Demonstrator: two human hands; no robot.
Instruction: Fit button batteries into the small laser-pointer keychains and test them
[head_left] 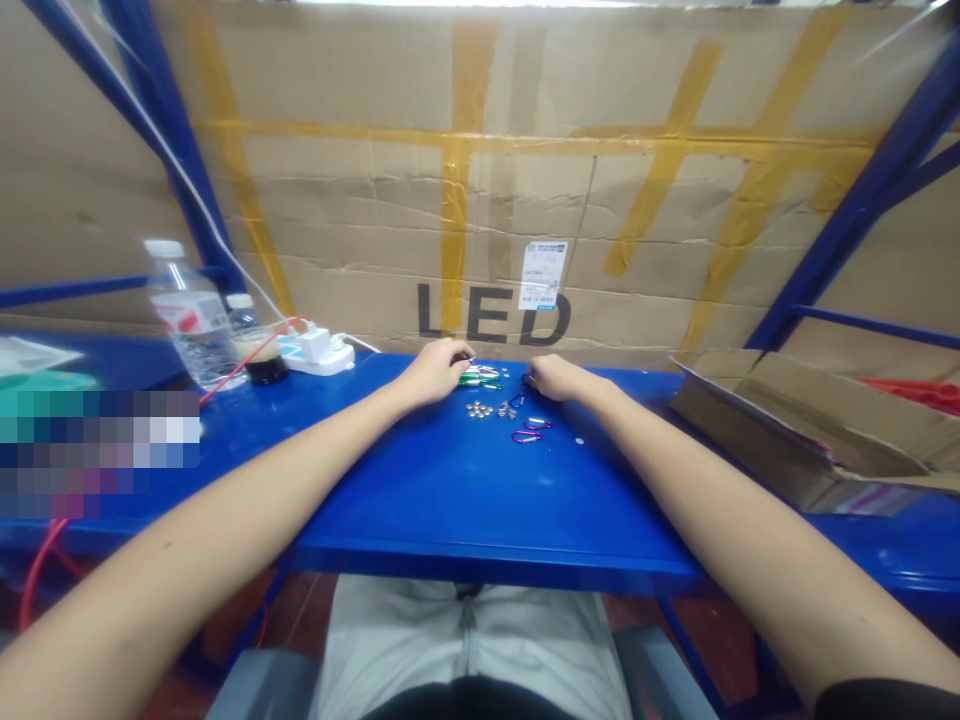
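My left hand point(437, 371) rests at the far part of the blue table, its fingers curled down at a small pile of green and silver carabiners point(480, 377). What its fingertips pinch, if anything, is hidden. Across from it, my right hand point(553, 378) is closed, with a dark carabiner point(528, 381) at its fingertips. A blue carabiner point(517, 400) lies just below that hand. Nearer to me are two purple carabiners, one point(526, 437) in front of the other point(538, 423). Between the hands sit a cluster of small round metal pieces point(480, 410) and some small silver pieces point(507, 411).
A large cardboard box point(360, 230) stands behind the blue table point(480, 500). At left are a water bottle point(193, 320), a jar of dark liquid point(264, 360) and a white power strip point(322, 355) with cables. An open cardboard box point(795, 450) is at right.
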